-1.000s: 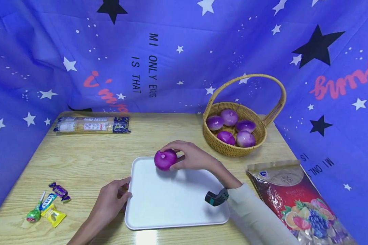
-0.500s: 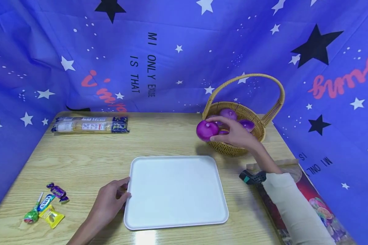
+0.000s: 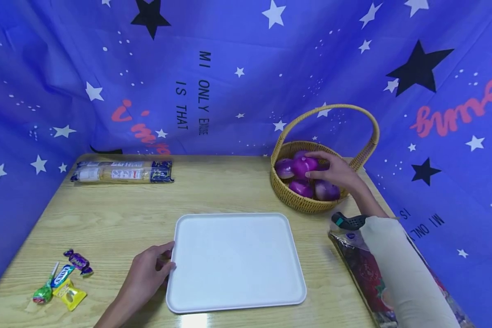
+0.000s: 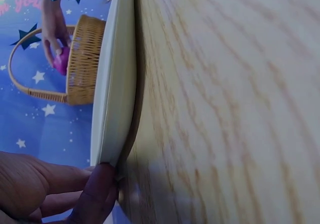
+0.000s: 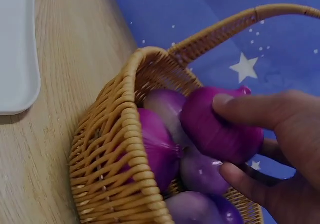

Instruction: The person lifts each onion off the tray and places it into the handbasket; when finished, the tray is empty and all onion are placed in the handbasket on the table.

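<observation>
My right hand (image 3: 334, 171) holds a purple onion (image 3: 304, 166) between thumb and fingers, just inside the wicker basket (image 3: 289, 195). Several other purple onions lie around it in the basket; in the right wrist view a bright one (image 5: 159, 149) sits against the near wall, below the held onion (image 5: 215, 124). At the left edge of the white tray (image 3: 235, 262), my left hand (image 3: 149, 271) grips the rim with thumb and fingertips, as the left wrist view shows at the tray's side (image 4: 112, 94). The tray lies flat with a bare surface.
Wrapped candies (image 3: 69, 294) and a green lollipop (image 3: 43, 294) lie at the left. A clear, blue-ended package (image 3: 123, 172) rests at the back left. Partly under my right sleeve is a red fruit-printed bag (image 3: 365, 269). The basket's tall handle (image 3: 332, 107) arches over it; a blue starry cloth hangs behind.
My right hand has carried the onion from above the tray's far edge rightward and down into the basket. The left hand stays at the tray's left rim.
</observation>
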The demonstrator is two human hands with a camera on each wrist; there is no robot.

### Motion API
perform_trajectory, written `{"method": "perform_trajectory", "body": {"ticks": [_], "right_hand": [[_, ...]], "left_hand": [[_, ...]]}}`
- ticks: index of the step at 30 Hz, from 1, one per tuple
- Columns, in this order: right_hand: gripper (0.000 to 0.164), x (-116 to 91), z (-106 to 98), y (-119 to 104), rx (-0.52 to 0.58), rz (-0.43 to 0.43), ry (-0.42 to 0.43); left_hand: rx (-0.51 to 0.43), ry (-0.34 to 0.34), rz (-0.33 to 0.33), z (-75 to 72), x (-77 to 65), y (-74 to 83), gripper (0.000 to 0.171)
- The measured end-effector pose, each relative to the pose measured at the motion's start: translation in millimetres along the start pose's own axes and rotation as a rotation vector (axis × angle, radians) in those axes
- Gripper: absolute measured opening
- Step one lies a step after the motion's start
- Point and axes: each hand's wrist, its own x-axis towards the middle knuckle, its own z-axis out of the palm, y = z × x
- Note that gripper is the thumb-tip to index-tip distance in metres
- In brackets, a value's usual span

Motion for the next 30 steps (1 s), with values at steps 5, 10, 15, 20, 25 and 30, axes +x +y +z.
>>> {"method": "perform_trajectory", "body": {"ticks": [5,10,15,20,25,30], "right_hand": [[0.064,4,0,7,-0.063,0.046,0.039],[0.065,4,-1,13,-0.124,0.083,0.049],[0.061,7,2,17,-0.159,0.100,0.035],[0.050,11,5,16,-0.110,0.058,0.043],[0.044,4,2,18,-0.097,0.006,0.106],[0.042,-10,3,19,-0.080,-0.083,0.190]], "left_hand": [[-0.052,-0.012,-0.010,2.5,0.8,1.3,0.049],[-0.050,-0.007,-0.011,4.0,2.1,2.5,0.049],[-0.020,0.006,-0.024,3.2,1.5,1.6,0.049],[-0.024,0.005,-0.032,2.4,1.6,0.8,0.049],[-0.020,-0.011,-0.012,0.5,5.1,1.5,0.050],[0.036,-0.043,0.042,-7.0,12.0,1.8,0.045]]}}
